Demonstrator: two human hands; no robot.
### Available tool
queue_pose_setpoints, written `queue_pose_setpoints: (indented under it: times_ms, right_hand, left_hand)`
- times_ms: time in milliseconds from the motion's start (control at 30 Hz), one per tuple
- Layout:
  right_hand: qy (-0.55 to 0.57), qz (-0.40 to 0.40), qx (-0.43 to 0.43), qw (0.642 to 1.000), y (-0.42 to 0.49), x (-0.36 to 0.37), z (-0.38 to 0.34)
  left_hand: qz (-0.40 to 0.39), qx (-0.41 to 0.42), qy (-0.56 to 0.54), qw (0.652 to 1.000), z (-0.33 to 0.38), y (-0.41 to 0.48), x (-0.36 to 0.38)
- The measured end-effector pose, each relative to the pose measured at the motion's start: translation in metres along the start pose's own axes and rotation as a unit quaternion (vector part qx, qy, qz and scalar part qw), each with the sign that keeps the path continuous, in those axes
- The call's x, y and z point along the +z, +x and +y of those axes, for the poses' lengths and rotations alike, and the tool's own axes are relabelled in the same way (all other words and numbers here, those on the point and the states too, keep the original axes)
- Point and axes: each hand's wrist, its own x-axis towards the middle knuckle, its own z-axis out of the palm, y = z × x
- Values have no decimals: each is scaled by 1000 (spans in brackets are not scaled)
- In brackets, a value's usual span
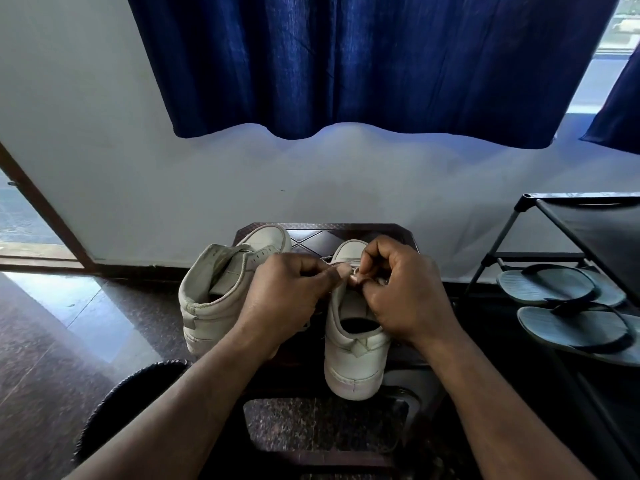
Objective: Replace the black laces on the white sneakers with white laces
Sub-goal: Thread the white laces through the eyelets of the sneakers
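The deep blue cloth curtain (363, 64) hangs across the top of my view, over a plain white wall (104, 150). Below them spreads the dark, speckled, polished stone floor (52, 341). To my right stands a black metal-framed shoe rack (588, 230), and on its lower shelf lie two grey rubber flip-flops with black straps (554, 285), side by side.

Straight ahead is the dark brown wooden bench (346, 232), with a diamond pattern on its top. It carries both white leather sneakers, heels toward me and toes toward the wall. The left sneaker (214, 299) leans over to the left, its tongue and a row of eyelets showing. The right sneaker (353, 355) stands upright just beside it, its dark opening facing up at me.

Both my bare forearms reach in from below and meet over the right sneaker's tongue. My left hand (280, 299) crosses in front of the left sneaker. Its grip is pressed together, thumb against curled forefinger, pinching a short stretch of the pale white lace (341, 268). My right hand (405, 296) hovers over the right sneaker's throat with its fingers curled, and its grip pinches the same white lace just beside my left thumb. The lace lies across the top of the tongue. I cannot tell which eyelet it passes through, since my knuckles cover that part.
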Motion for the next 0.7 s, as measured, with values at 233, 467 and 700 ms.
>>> queue_pose_setpoints:
  times_ms: [233,467,700]
  right_hand:
    - [-19,-2,-4,1000,1,3,2]
    - [-7,-32,-19,999,-1,2,5]
    - [26,-22,-33,999,-2,0,3]
  left_hand:
    - [5,-35,24,999,-6,7,8]
    - [1,-71,215,974,-5,8,2]
    - [-6,16,331,944,-6,6,-7]
